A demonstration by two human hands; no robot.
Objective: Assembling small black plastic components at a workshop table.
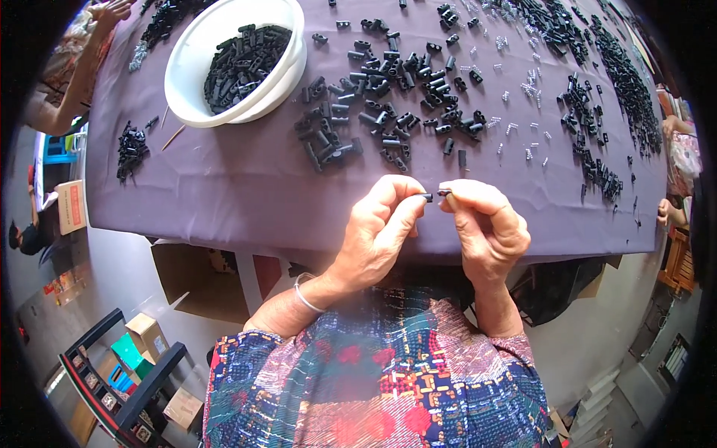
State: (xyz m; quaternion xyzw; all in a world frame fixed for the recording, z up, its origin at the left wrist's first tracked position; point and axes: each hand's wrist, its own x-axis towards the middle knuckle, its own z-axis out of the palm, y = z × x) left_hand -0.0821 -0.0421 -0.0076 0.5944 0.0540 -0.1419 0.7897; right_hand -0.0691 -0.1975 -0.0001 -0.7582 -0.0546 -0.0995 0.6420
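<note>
My left hand [382, 228] is closed in a pinch on a small black plastic cylinder [429, 198], which sticks out past the fingertips. Close beside it, my right hand [489, 228] pinches a tiny dark plastic piece [444, 192], mostly hidden by the thumb and finger. A narrow gap separates the two pieces. Both hands are over the near edge of the purple-covered table [246, 201]. Beyond them lie many loose black cylinders with holes [396, 75], resembling cord lock parts. Small clear or silvery springs [531, 86] are scattered to their right.
A white bowl [179, 82] full of black parts stands back left, with a thin wooden stick [173, 137] and a small black heap [132, 151] nearby. More black pieces [624, 82] cover the right side. Other people's arms [75, 82] show at the table's sides.
</note>
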